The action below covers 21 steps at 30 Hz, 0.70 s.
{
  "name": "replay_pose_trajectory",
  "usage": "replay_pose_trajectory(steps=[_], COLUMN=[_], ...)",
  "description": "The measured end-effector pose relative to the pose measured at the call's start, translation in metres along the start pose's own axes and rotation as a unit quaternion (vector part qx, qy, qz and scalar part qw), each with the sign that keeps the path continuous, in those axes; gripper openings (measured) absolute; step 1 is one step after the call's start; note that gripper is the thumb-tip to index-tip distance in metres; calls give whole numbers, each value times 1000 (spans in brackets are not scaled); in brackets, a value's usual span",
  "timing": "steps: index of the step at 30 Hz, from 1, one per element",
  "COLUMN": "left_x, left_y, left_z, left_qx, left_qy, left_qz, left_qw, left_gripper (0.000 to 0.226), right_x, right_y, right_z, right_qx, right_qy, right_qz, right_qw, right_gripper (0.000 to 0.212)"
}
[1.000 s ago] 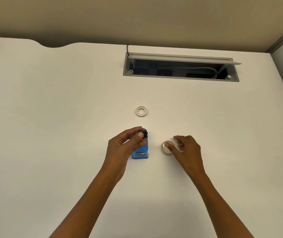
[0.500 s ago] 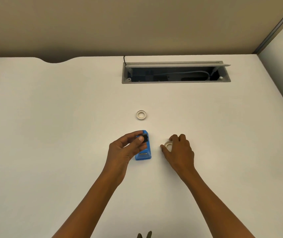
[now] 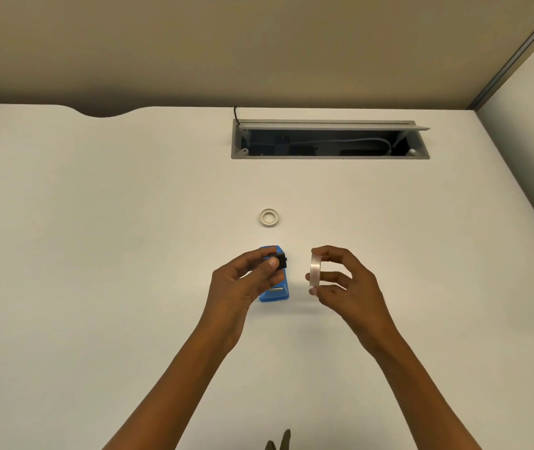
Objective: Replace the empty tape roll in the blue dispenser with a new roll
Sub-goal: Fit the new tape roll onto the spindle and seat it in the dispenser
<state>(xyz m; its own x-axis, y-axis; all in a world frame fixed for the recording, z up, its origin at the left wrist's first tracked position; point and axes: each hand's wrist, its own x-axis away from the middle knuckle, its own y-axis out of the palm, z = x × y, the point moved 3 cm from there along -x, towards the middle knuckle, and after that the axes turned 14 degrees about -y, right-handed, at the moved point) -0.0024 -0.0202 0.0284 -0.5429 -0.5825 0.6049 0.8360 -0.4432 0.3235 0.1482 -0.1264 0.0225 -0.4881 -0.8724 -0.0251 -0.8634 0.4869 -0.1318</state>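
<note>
Right of the blue dispenser (image 3: 273,292), your right hand (image 3: 343,284) pinches the new roll (image 3: 314,269); your left hand (image 3: 239,280) grips seemingly its black hub (image 3: 280,262). Next, seat the roll.

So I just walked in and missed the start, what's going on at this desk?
A person is reloading a blue tape dispenser on the white desk. The left hand pinches a small black piece at the dispenser's far end. The right hand holds a clear tape roll on edge, apart from the dispenser. An empty-looking ring lies farther back.
</note>
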Motion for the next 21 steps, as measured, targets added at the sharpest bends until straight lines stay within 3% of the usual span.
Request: replay_pose_trajectory(steps=[3, 7, 12, 21], left_x=[5, 13, 18, 20], left_y=[0, -4, -5, -2], left_z=[4, 7, 11, 23], left_qx=[-4, -13, -45, -75], left_qy=[8, 15, 10, 19], left_qz=[-8, -22, -38, -17], left_qw=[1000, 1000, 998, 997], left_gripper=[29, 24, 30, 34], right_x=[3, 4, 3, -11], right_y=[10, 19, 21, 23], right_z=[-11, -20, -31, -35], right_qx=[-86, -104, -136, -90], right_qy=[-1, -13, -49, -89], right_qz=[-25, -7, -34, -69], right_qw=[996, 995, 989, 990], right_gripper=[45, 32, 52, 57])
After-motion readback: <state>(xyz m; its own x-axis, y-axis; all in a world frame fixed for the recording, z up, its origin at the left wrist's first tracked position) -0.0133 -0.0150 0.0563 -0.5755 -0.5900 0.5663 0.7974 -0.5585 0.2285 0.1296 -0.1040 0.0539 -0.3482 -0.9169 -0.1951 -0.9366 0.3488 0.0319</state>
